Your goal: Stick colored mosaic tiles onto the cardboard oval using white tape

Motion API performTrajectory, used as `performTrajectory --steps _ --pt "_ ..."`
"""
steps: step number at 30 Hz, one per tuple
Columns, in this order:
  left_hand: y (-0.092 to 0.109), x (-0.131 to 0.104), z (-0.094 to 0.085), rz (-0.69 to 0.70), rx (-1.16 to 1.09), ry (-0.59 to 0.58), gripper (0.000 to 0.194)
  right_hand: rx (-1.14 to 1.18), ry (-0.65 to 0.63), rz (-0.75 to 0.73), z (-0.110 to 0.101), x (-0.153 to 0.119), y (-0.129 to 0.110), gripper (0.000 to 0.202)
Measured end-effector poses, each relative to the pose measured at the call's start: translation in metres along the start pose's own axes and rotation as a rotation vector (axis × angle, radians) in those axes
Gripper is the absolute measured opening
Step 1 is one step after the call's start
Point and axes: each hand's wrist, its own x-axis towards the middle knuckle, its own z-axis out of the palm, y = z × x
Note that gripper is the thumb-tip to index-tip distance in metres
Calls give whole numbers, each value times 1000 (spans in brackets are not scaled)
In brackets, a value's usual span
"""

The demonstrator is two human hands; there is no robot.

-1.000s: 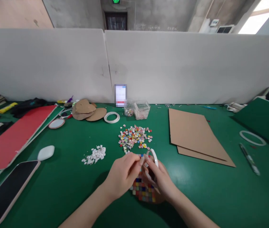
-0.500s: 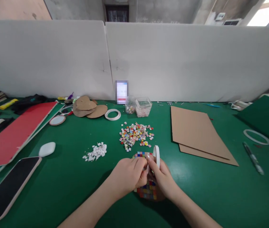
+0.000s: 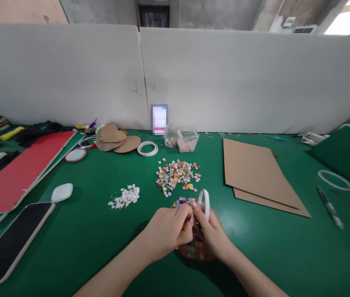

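Observation:
My right hand (image 3: 214, 231) is closed around a narrow roll of white tape (image 3: 205, 203), which stands on edge between thumb and fingers. My left hand (image 3: 172, 226) has its fingers curled in a pinch close against the right fingertips; what they hold is hidden. Below both hands lies a round board (image 3: 197, 251) partly covered with small coloured mosaic tiles in rows. Just beyond it is a loose heap of coloured tiles (image 3: 176, 175). To the left sits a small pile of white paper bits (image 3: 125, 197).
Cardboard sheets (image 3: 252, 173) lie at right, near a pen (image 3: 330, 206) and a white ring (image 3: 334, 180). Behind the tiles stand a clear box (image 3: 187, 139) and a lit phone (image 3: 159, 119). Cardboard discs (image 3: 111, 138), a tape roll (image 3: 147, 148) and a dark phone (image 3: 12, 243) are leftward.
The view has shifted very slightly. Both hands stay together at the tape roll over the round board, with hardly any movement.

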Motion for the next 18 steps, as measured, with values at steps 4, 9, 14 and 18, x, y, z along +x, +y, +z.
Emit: performTrajectory --steps 4,9,14,18 --pt "2 -1 -5 -66 -180 -63 6 60 -7 28 0 -2 2 32" --pt "3 -2 -11 -102 -255 -115 11 133 3 58 0 -2 3 28" --pt "7 -2 -12 -143 -282 -112 11 168 -1 54 0 0 5 27" --pt "7 -2 -9 -171 -277 -101 6 156 -20 34 0 1 6 29"
